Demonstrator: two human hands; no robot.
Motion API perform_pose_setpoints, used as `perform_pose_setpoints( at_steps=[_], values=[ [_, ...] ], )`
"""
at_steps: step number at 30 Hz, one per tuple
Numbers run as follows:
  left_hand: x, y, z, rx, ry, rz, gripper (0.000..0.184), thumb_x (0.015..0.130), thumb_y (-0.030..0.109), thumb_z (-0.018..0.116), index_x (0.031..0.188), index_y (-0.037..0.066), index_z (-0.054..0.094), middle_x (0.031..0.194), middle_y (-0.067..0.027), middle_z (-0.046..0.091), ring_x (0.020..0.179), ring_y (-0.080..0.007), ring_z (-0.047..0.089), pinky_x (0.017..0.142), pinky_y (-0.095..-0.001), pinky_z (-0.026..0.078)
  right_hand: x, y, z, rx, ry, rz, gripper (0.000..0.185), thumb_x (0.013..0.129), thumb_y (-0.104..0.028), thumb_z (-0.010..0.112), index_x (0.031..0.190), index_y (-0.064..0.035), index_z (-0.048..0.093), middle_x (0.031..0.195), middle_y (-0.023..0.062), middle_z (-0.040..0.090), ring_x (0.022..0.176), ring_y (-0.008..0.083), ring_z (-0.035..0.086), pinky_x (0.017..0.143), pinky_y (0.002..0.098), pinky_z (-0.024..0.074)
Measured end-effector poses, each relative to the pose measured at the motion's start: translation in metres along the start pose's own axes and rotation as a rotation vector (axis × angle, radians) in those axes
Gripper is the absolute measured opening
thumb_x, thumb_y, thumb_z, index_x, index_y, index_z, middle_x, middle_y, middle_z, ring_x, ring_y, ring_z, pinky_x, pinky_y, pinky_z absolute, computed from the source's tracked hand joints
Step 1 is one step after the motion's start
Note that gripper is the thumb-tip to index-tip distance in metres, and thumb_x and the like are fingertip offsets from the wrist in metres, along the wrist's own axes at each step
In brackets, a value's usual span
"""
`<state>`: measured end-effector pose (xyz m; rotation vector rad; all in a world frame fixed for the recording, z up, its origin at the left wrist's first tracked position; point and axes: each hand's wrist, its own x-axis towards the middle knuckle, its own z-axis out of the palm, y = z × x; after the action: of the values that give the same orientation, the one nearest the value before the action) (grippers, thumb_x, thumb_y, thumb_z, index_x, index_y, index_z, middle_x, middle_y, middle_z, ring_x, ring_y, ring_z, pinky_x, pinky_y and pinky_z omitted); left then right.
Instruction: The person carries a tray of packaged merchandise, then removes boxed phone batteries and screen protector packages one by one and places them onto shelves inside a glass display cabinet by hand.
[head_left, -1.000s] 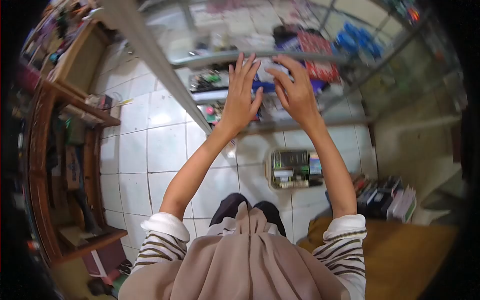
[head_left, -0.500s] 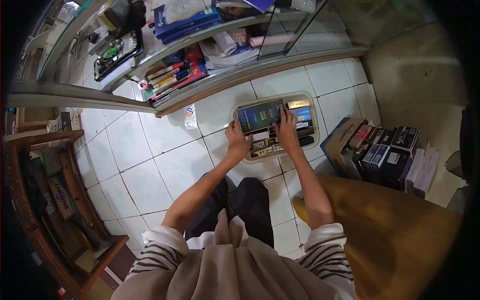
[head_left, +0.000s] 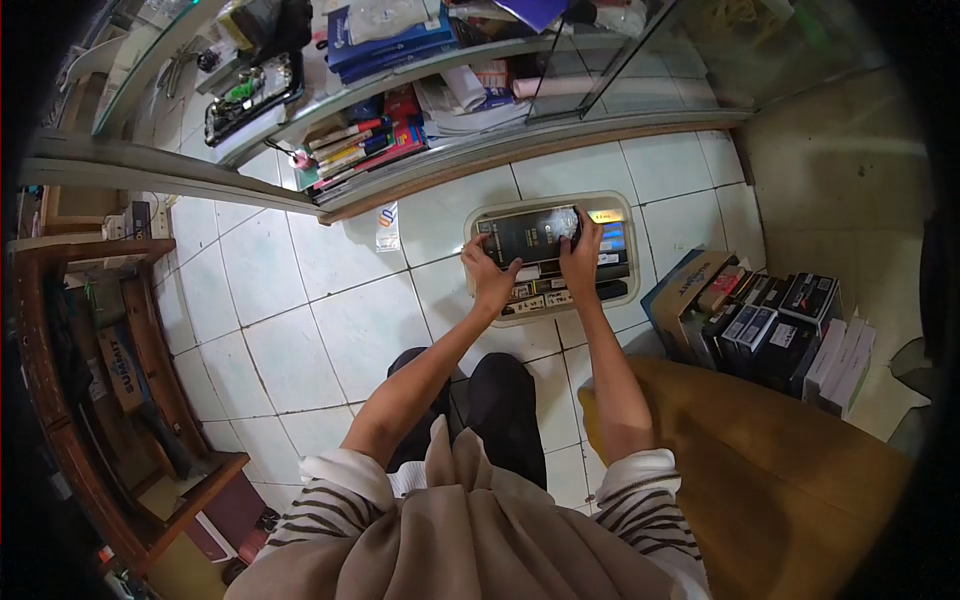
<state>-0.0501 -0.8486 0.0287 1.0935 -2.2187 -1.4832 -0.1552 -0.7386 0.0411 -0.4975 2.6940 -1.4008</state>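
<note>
A flat black box (head_left: 522, 238) with gold print and a pale shiny patch is held over a cream plastic tray (head_left: 635, 268) on the floor. My left hand (head_left: 490, 277) grips its left end, thumb along the near edge. At the other end, my right hand (head_left: 580, 258) is closed round it. Beneath and beside the box, the tray holds several small boxes, among them a blue one (head_left: 611, 242) at the right and labelled ones (head_left: 530, 301) along the near side. Part of the tray's contents is hidden by the box and my hands.
A glass display case (head_left: 440, 165) with books and papers runs along the far side. Stacked boxes (head_left: 760, 325) stand at the right, behind a mustard-coloured cushioned piece (head_left: 740, 440). A wooden shelf unit (head_left: 130, 400) is at the left. A small packet (head_left: 387, 228) lies on the tiles.
The box's visible face has changed from a bluish print with a green mark to black with gold print. Both hands have shifted to grip its ends. The view has moved slightly.
</note>
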Motion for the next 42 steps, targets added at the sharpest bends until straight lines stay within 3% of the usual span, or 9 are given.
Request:
perform_pose_setpoints(
  at_steps=[6,10,11,17,21,26,29,33,42],
  values=[
    [-0.013,0.031,-0.042,-0.279,0.000,0.004,0.054,0.073,-0.002,0.064,0.116,0.005,0.032,0.116,-0.0139,0.033,0.108,-0.0268,0.042,0.090,-0.0345,0.041,0.001,-0.056,-0.053,0.049,0.064,-0.036,0.052,0.073,0.009,0.058,0.121,-0.0067,0.047,0.111,0.0131,0.045,0.106,0.0290,0.046,0.092,0.0359,0.0365],
    [-0.021,0.130,-0.126,-0.624,-0.123,0.112,0.049,0.075,-0.005,0.062,0.117,0.005,0.038,0.119,-0.0080,0.033,0.112,-0.0211,0.043,0.085,-0.0307,0.046,0.023,-0.148,-0.114,0.273,0.104,-0.166,0.046,0.076,-0.003,0.064,0.119,-0.0091,0.050,0.115,0.0080,0.048,0.104,0.0206,0.046,0.091,0.0327,0.0370],
    [-0.021,0.159,-0.149,-0.634,-0.103,0.154,0.049,0.075,-0.005,0.062,0.117,0.005,0.038,0.119,-0.0080,0.033,0.112,-0.0211,0.043,0.085,-0.0307,0.046,0.030,-0.186,-0.129,0.442,0.065,-0.072,0.043,0.077,-0.003,0.063,0.118,-0.0067,0.050,0.117,0.0083,0.047,0.108,0.0200,0.045,0.093,0.0317,0.0355],
    [-0.017,0.296,-0.277,-0.601,-0.049,0.773,0.062,0.072,0.002,0.071,0.127,0.006,0.043,0.130,-0.0059,0.028,0.115,-0.0167,0.042,0.090,-0.0298,0.044,0.085,-0.360,-0.181,0.646,0.195,-0.648,0.032,0.081,0.001,0.058,0.111,-0.0012,0.052,0.122,0.0110,0.046,0.115,0.0203,0.043,0.100,0.0309,0.0303],
    [-0.008,0.345,-0.335,-0.491,0.077,1.197,0.079,0.064,0.001,0.076,0.133,0.008,0.038,0.141,-0.0099,0.019,0.120,-0.0221,0.040,0.095,-0.0368,0.045,0.099,-0.468,-0.199,0.938,0.151,-0.747,0.028,0.084,0.002,0.055,0.111,-0.0014,0.052,0.120,0.0100,0.049,0.110,0.0174,0.048,0.094,0.0273,0.0364],
    [0.004,0.389,-0.388,-0.305,0.426,1.449,0.071,0.063,-0.001,0.076,0.126,0.008,0.044,0.142,-0.0127,0.017,0.121,-0.0250,0.039,0.091,-0.0394,0.050,0.126,-0.562,-0.195,1.039,0.057,-0.872,0.028,0.082,-0.006,0.062,0.109,-0.0019,0.054,0.106,0.0074,0.057,0.099,0.0147,0.053,0.085,0.0246,0.0418],
    [0.019,0.403,-0.396,-0.312,0.676,1.497,0.059,0.064,0.001,0.076,0.117,0.007,0.050,0.137,-0.0152,0.021,0.115,-0.0270,0.044,0.090,-0.0372,0.051,0.169,-0.610,-0.168,0.894,0.191,-0.977,0.032,0.078,-0.013,0.067,0.106,-0.0019,0.056,0.104,0.0092,0.059,0.094,0.0145,0.056,0.082,0.0255,0.0436],
    [0.041,0.411,-0.400,-0.355,0.859,1.379,0.059,0.065,0.004,0.077,0.117,0.008,0.049,0.133,-0.0116,0.020,0.114,-0.0251,0.042,0.094,-0.0356,0.047,0.210,-0.654,-0.116,0.840,-0.002,-0.952,0.021,0.078,-0.014,0.067,0.094,-0.0020,0.062,0.085,0.0065,0.065,0.079,0.0131,0.059,0.073,0.0268,0.0467],
    [0.077,0.406,-0.402,-0.363,0.950,1.237,0.055,0.068,0.003,0.074,0.117,0.011,0.050,0.132,-0.0089,0.024,0.121,-0.0251,0.036,0.094,-0.0380,0.045,0.247,-0.675,-0.055,0.668,-0.118,-0.714,0.015,0.080,-0.017,0.064,0.092,-0.0074,0.066,0.087,0.0050,0.066,0.080,0.0139,0.060,0.073,0.0257,0.0448]
  ],
)
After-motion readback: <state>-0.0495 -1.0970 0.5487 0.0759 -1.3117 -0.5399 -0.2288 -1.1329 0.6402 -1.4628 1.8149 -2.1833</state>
